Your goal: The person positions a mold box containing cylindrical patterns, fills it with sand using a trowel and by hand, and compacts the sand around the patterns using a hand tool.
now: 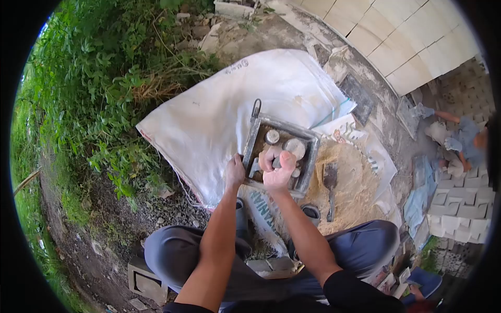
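Below me a square grey moulding frame (312, 136) with a loop handle at its far left corner rests on a white sack, with brown sand inside it. Two round whitish pieces, a smaller one (272, 136) and a larger one (295, 148), sit in that sand. My left hand (234, 172) grips the left wall of the frame near its front corner. Over the inside of the frame, my right hand (278, 171) is closed with curled fingers and the thumb up; what it holds is mostly hidden. Smaller pale pieces show beside this hand.
To the right, a trowel (330, 182) lies on a pile of tan sand (357, 180). A large white sack (203, 120) spreads under the frame toward green plants (78, 94). A co-worker (464, 141) sits at far right near stacked pale blocks (462, 203). My knees flank the work.
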Available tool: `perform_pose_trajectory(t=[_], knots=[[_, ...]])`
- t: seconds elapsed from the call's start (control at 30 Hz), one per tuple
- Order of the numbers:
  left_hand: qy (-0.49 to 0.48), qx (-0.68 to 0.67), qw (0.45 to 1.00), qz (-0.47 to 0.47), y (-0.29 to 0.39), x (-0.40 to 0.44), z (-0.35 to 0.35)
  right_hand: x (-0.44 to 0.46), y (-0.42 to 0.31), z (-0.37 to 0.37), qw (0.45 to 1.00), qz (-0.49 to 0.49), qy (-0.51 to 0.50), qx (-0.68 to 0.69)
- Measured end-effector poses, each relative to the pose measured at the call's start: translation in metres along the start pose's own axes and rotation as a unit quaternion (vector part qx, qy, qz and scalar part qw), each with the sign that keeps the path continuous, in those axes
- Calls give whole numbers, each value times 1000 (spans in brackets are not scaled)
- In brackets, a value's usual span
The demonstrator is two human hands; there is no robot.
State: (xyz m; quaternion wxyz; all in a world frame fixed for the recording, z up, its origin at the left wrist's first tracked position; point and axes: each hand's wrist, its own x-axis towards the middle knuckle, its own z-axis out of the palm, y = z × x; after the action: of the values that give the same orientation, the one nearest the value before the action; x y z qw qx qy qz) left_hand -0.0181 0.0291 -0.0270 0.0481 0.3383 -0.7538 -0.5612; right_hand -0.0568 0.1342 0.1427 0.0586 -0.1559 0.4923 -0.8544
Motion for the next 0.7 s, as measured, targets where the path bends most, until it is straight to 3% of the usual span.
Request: perform_pose_trajectory(t=[0.23,0.37,0.53,0.6,0.7], knots=[[42,10,999,-2,7,-8,0,38,-48,11,991,37,15,125],[59,25,998,12,8,-7,-1,34,5,-16,999,24,4,45],[62,30,997,-24,13,-9,-1,61,-39,-5,994,49,11,99],[69,29,997,5,14,-11,-2,63,-55,3,995,47,12,91],[87,22,996,21,13,-10,-1,63,0,-18,992,45,34,112]])
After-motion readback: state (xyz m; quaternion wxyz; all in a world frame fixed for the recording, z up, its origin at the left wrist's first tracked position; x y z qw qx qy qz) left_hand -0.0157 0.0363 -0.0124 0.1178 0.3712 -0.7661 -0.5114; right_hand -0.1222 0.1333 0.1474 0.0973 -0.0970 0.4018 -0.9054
